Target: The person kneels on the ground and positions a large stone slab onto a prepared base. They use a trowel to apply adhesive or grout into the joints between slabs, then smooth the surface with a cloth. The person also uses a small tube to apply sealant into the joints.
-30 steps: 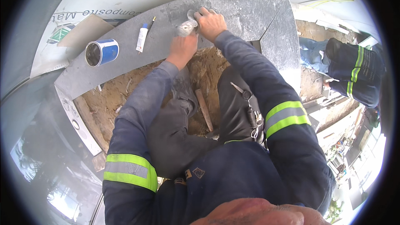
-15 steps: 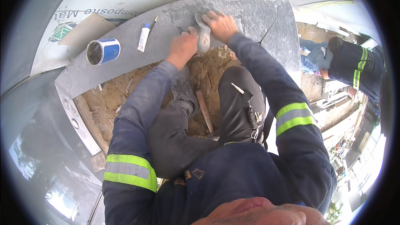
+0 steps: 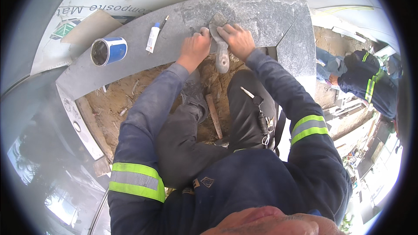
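Observation:
A grey putty knife lies nearly upright in view, blade on the scuffed grey stone slab, handle toward me over the slab's inner edge. My right hand is closed on its blade and neck from the right. My left hand has curled fingers just left of the blade; what they grip, if anything, is hidden. Left of my hands lie a white tube with a blue cap and a thin dark stick. An open blue-and-white can lies farther left.
A beige board rests on white sheeting behind the slab. Sandy ground with a wooden piece shows inside the slab's opening, around my legs. At right, a co-worker in dark high-visibility clothing bends over near scattered boards and debris.
The putty knife has turned, its handle swinging down toward me from between my hands. My right hand has moved right and lower; my left hand slightly right. The co-worker has shifted position.

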Motion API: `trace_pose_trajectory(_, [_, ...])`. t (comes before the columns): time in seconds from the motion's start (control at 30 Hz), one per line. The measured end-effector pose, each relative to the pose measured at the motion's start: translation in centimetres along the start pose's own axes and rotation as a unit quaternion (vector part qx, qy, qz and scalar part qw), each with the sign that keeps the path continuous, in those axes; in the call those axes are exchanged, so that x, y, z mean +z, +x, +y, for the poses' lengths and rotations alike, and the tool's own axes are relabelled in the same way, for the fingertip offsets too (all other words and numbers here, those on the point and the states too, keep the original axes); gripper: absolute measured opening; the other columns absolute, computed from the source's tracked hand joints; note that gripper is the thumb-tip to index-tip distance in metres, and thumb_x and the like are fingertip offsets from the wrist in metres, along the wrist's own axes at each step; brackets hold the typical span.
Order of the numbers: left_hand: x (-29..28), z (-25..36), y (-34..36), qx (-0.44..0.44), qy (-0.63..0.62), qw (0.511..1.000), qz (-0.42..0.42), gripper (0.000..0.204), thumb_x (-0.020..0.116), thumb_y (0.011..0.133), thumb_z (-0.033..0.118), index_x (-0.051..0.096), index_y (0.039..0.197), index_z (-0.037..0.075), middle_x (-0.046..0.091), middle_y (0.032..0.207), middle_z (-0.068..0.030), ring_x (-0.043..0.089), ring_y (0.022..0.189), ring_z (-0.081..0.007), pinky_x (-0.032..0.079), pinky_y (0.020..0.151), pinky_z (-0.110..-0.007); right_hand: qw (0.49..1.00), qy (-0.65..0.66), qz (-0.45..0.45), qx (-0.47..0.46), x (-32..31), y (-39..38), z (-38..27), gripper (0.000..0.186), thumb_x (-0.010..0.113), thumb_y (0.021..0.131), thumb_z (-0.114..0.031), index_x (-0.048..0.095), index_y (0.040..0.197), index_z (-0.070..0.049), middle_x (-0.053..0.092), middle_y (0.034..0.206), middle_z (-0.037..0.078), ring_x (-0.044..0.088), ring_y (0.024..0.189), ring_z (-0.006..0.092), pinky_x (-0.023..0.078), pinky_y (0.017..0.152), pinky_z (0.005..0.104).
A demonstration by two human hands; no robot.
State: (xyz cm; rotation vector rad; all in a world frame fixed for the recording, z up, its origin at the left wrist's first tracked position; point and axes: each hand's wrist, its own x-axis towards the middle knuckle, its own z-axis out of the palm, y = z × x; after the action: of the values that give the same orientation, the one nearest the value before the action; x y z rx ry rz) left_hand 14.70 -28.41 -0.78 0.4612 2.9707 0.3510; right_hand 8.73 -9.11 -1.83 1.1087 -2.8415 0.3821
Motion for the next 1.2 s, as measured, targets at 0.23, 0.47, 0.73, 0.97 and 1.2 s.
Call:
trace_pose_trajectory(0.23, [0.0, -0.2, 0.1, -0.003, 0.011, 1.000, -0.013, 0.039, 0.053, 0.104, 0.031, 0.052, 0.115, -0.006, 0.072, 0.084, -0.0233, 0.074, 0.072, -0.0387, 0.059, 0.062, -0.047, 0.999, -0.010, 0.029, 0.035, 0.6, -0.2, 0.2, 0.031, 0.069, 0.086, -0.014, 0.070, 0.117, -0.015, 0.067, 0.103, 0.003, 0.069, 0.089, 0.0242, 0.061, 0.063, 0.0379])
trace_pose_trajectory(0.47, [-1.5, 0.7, 0.2, -0.028, 0.015, 0.999, -0.040, 0.029, 0.057, 0.099, 0.022, 0.050, 0.114, -0.002, 0.072, 0.085, -0.0223, 0.072, 0.074, -0.0406, 0.058, 0.062, -0.048, 0.994, 0.021, 0.004, 0.112, -3.3, 2.9, -1.0, 0.033, 0.069, 0.087, -0.011, 0.071, 0.119, -0.017, 0.069, 0.106, 0.003, 0.071, 0.091, 0.0252, 0.063, 0.067, 0.0378])
trace_pose_trajectory(0.73, [-1.2, 0.3, 0.0, -0.009, 0.001, 1.000, -0.014, 0.039, 0.056, 0.103, 0.028, 0.053, 0.120, -0.006, 0.071, 0.079, -0.0224, 0.073, 0.069, -0.0391, 0.058, 0.059, -0.046, 0.991, -0.036, 0.065, 0.110, -0.8, 2.4, -0.5, 0.032, 0.066, 0.089, -0.011, 0.069, 0.120, -0.017, 0.070, 0.104, 0.006, 0.071, 0.091, 0.0275, 0.063, 0.069, 0.0387])
trace_pose_trajectory(0.97, [-0.3, -0.1, 0.3, -0.012, 0.020, 0.999, -0.024, 0.039, 0.058, 0.102, 0.030, 0.054, 0.118, -0.006, 0.071, 0.082, -0.0215, 0.073, 0.070, -0.0384, 0.059, 0.060, -0.047, 0.983, -0.030, 0.109, 0.144, -1.6, 2.8, -0.4, 0.034, 0.066, 0.088, -0.008, 0.070, 0.121, -0.016, 0.069, 0.101, 0.005, 0.071, 0.089, 0.0255, 0.062, 0.065, 0.0398])
trace_pose_trajectory(1.2, [-0.7, 0.0, 0.2, -0.016, -0.002, 0.999, -0.030, 0.030, 0.056, 0.097, 0.016, 0.053, 0.118, -0.005, 0.071, 0.083, -0.0226, 0.073, 0.072, -0.0397, 0.059, 0.064, -0.048, 0.988, -0.021, 0.084, 0.129, -0.1, 1.8, -0.4, 0.022, 0.065, 0.090, -0.014, 0.066, 0.112, -0.013, 0.066, 0.105, 0.006, 0.071, 0.092, 0.0284, 0.062, 0.064, 0.0417])
